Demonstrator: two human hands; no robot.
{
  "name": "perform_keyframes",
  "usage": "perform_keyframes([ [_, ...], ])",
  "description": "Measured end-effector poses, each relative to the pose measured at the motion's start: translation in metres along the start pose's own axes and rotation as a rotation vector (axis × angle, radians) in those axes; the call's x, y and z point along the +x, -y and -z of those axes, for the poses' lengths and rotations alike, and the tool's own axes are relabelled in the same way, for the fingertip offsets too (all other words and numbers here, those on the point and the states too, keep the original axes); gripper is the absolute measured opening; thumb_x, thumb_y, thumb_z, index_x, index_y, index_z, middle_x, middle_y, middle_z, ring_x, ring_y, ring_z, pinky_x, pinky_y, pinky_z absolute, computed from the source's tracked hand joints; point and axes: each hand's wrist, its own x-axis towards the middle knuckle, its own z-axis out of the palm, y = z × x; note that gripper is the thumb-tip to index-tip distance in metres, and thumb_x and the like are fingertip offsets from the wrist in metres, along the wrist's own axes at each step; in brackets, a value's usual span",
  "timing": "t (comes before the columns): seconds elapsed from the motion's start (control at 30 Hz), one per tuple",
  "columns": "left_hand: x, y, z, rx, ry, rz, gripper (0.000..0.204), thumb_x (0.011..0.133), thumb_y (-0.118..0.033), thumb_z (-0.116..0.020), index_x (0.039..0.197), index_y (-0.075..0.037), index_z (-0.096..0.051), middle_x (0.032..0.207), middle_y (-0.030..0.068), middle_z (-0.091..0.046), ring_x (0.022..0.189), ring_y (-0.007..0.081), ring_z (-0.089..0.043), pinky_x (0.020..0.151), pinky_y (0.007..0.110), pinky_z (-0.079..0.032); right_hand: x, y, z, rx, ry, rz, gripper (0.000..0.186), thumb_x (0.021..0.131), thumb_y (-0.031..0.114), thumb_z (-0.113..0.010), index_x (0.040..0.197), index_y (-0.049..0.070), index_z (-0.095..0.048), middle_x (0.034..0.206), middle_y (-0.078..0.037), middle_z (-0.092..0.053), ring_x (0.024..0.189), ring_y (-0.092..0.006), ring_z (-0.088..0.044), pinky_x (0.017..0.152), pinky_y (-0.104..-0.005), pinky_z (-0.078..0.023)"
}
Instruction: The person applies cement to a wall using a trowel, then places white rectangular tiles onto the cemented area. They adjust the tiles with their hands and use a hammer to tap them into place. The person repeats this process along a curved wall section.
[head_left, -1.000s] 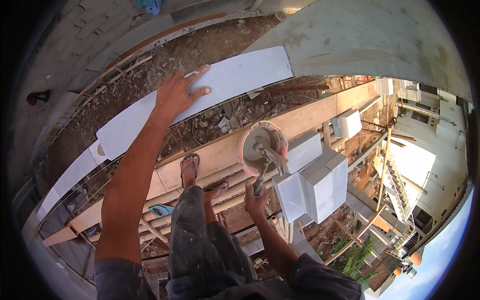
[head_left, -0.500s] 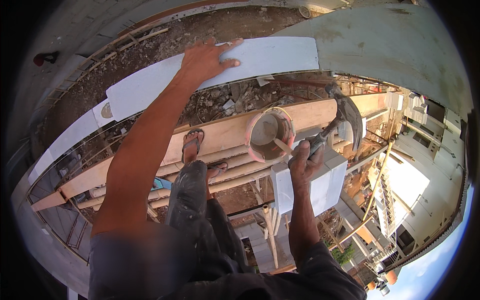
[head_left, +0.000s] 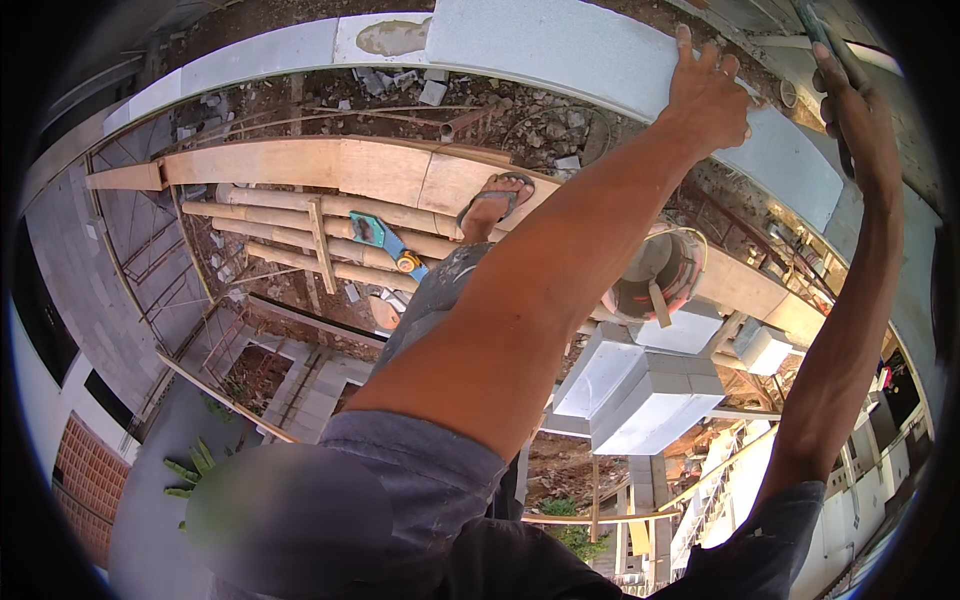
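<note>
My left hand [head_left: 705, 95] lies flat, fingers spread, on a long white block [head_left: 560, 45] on top of a wall. My right hand [head_left: 850, 105] is raised to the right of it, closed around the handle of a trowel [head_left: 815, 28] whose blade runs out of view at the top. Below my arms, a round pinkish mortar bucket [head_left: 655, 275] with a stick in it stands on a wooden plank [head_left: 300, 165]. My sandalled foot [head_left: 495, 205] rests on that plank.
Stacked white blocks [head_left: 640, 385] sit beside the bucket. A blue tool [head_left: 385, 240] lies on bamboo scaffold poles [head_left: 290, 215]. Rubble [head_left: 500, 110] fills the gap behind the plank. The ground and green plants [head_left: 190, 470] lie far below.
My right hand rose from the bucket with the trowel, up to the wall's top. My left hand stayed on the white block. The view swung, so the plank now runs off to the left.
</note>
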Motion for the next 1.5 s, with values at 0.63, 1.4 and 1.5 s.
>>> perform_keyframes([
  [0.63,-0.003,0.001,-0.010,-0.134,-0.007,-0.051,0.043,0.085,-0.041,-0.069,0.128,-0.038,-0.064,0.140,0.0083,-0.054,0.139,0.0345,-0.035,0.115,0.063,-0.013,0.036,0.155,-0.088,-0.474,0.255,0.694,0.034,0.086,0.018,-0.061,0.116,0.004,-0.068,0.092,-0.020,-0.070,0.079,-0.0337,-0.068,0.071,-0.0443,-0.053],
  [1.4,0.006,-0.026,-0.002,-0.337,-0.240,0.029,0.030,0.094,-0.034,-0.055,0.087,-0.016,-0.079,0.101,-0.0004,-0.065,0.109,0.0211,-0.050,0.110,0.044,-0.024,0.036,0.406,-0.210,-0.498,0.437,1.103,0.040,0.079,0.001,-0.055,0.118,-0.001,-0.065,0.090,-0.027,-0.069,0.082,-0.0322,-0.070,0.071,-0.0425,-0.055],
  [1.5,-0.007,-0.010,-0.011,-0.311,-0.196,0.086,0.029,0.093,-0.032,-0.055,0.086,-0.018,-0.079,0.099,-0.0009,-0.065,0.108,0.0204,-0.049,0.107,0.043,-0.025,0.012,0.395,-0.231,-0.483,0.430,1.050,0.038,0.078,0.003,-0.057,0.116,-0.002,-0.064,0.090,-0.027,-0.069,0.084,-0.0329,-0.070,0.072,-0.0428,-0.056],
])
